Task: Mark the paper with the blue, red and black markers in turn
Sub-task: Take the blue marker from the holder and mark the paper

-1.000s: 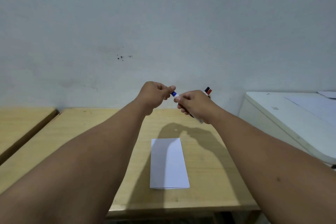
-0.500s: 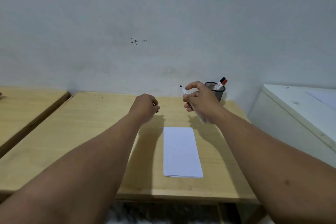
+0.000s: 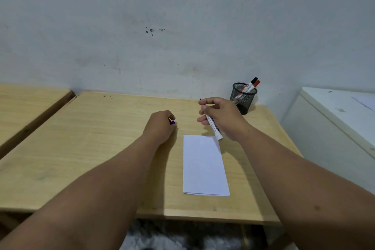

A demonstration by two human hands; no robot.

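Observation:
A folded white paper (image 3: pixel 205 166) lies on the wooden table (image 3: pixel 101 148). My right hand (image 3: pixel 221 117) holds the uncapped blue marker (image 3: pixel 213 128) above the paper's far edge, its dark tip pointing up and away. My left hand (image 3: pixel 160 126) rests on the table left of the paper, closed around the blue cap (image 3: pixel 172 122), of which only a bit shows. A black mesh pen cup (image 3: pixel 242 97) at the table's far right holds the red marker (image 3: pixel 256 83) and the black marker (image 3: pixel 253 80).
A second wooden table (image 3: pixel 24 107) stands to the left across a narrow gap. A white cabinet (image 3: pixel 334 128) stands to the right with a paper sheet on top. A grey wall rises right behind the table.
The cap came off the blue marker. My left hand dropped to the table with the cap, and my right hand lowered the marker toward the paper. The camera tilted down.

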